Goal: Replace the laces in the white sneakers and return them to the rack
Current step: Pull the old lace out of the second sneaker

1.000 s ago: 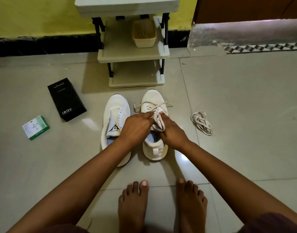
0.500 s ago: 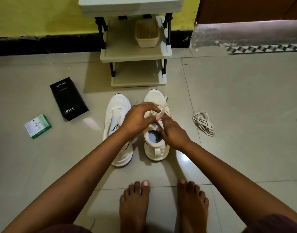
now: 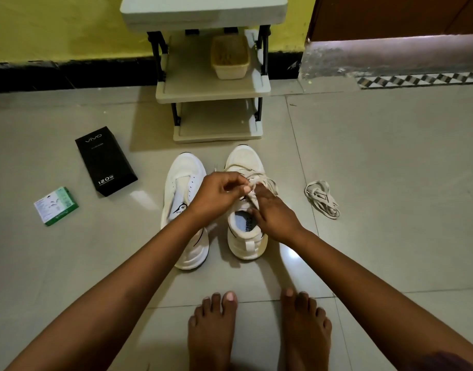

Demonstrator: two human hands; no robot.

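The right sneaker (image 3: 246,231) of the white pair stands on the tiled floor (image 3: 390,183) in front of the rack (image 3: 211,89), toe toward it, with a cream lace (image 3: 259,175) threaded loosely across its upper eyelets and loops of it lying over the tongue. The left hand (image 3: 216,196) reaches across from the other side and pinches a strand of that lace between thumb and fingertips, just above the tongue. The right hand (image 3: 275,210) lies over the shoe's collar with its fingers curled around the lace and the tongue edge; how firmly it grips cannot be told. Touching or almost touching on its left stands the left sneaker (image 3: 185,210), unlaced, its tongue with a dark logo showing and its heel partly hidden by the left forearm. To the right of the pair, well apart, a loose bundle of lace (image 3: 322,199) lies on the floor. Behind the shoes the rack stands against a yellow wall, and a small beige basket (image 3: 230,58) sits on the right of its middle shelf. To the left on the floor lie a black box (image 3: 105,160) and, farther left, a small green and white box (image 3: 56,206). Two bare feet (image 3: 259,330) show at the bottom edge.
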